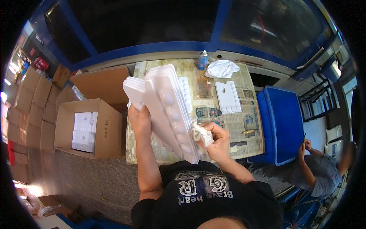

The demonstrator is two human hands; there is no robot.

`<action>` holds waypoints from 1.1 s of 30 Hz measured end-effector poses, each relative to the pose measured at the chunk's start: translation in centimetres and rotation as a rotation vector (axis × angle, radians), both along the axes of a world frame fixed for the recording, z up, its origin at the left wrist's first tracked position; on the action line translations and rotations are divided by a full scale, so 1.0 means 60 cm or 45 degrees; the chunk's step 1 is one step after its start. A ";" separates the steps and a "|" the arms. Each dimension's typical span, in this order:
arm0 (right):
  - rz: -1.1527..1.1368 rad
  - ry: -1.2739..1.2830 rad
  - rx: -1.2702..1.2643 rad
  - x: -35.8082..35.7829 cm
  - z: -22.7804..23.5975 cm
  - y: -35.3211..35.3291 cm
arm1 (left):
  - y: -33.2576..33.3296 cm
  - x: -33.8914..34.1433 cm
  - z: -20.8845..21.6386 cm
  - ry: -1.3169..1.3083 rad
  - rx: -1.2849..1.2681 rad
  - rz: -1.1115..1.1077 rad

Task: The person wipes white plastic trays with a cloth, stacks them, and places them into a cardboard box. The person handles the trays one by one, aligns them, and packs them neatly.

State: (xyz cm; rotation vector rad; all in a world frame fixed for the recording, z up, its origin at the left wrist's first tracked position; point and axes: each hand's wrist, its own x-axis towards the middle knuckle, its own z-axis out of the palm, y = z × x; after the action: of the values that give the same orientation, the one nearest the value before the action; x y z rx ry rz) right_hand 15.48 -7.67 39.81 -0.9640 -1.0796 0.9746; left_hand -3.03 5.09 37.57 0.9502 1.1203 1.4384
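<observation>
A thick stack of white plastic paint palettes [166, 101], with rows of round wells along one edge, is held up tilted over the table. My left hand [140, 120] is closed around the stack's left side, its thumb on the front face near the thumb hole. In my right hand [219, 142] is a crumpled white cloth [201, 134], pinched against the stack's lower right edge. Behind the stack, another palette [185, 93] shows in part on the table. One more group of palettes [227, 98] lies flat farther right.
Newspaper covers the worktable [244, 152]. At its far side are a blue spray can [203, 60] and a white cloth [222, 69]. A blue bin [267, 126] stands right, near a seated co-worker [320, 170]. Left, an open cardboard box [108, 128] holds palettes [83, 140].
</observation>
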 end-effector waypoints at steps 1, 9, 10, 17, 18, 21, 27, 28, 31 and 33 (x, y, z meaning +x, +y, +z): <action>0.009 -0.034 0.014 0.003 0.000 -0.003 | -0.001 0.002 0.001 -0.054 0.043 -0.022; -0.147 -0.114 0.206 -0.002 0.007 0.001 | -0.004 0.019 0.002 -0.016 0.126 0.014; -0.184 -0.177 0.238 -0.004 0.007 0.003 | -0.006 0.020 0.002 -0.037 0.134 0.010; -0.197 -0.052 0.177 -0.010 0.011 0.015 | -0.020 0.020 0.013 -0.042 0.171 -0.008; -0.218 -0.067 0.170 -0.010 0.014 0.017 | -0.022 0.020 0.015 -0.044 0.154 0.002; -0.272 -0.100 0.171 -0.008 0.026 0.028 | -0.028 0.022 0.023 -0.013 0.178 0.005; -0.369 -0.071 0.192 0.000 0.034 0.042 | -0.038 0.025 0.036 0.161 0.063 -0.042; -0.372 -0.094 0.188 -0.002 0.028 0.041 | -0.037 0.023 0.037 0.165 0.101 -0.005; -0.337 -0.070 0.093 -0.009 0.002 0.034 | -0.028 0.017 0.040 0.165 0.119 0.073; -0.305 -0.035 0.065 -0.013 -0.018 0.026 | -0.021 0.010 0.039 0.179 0.098 0.086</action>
State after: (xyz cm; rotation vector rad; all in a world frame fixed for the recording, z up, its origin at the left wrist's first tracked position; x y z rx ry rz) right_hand 14.72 -6.13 38.72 -1.0406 -0.9813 0.7364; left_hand -2.41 3.84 39.93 1.0904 1.2168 1.4973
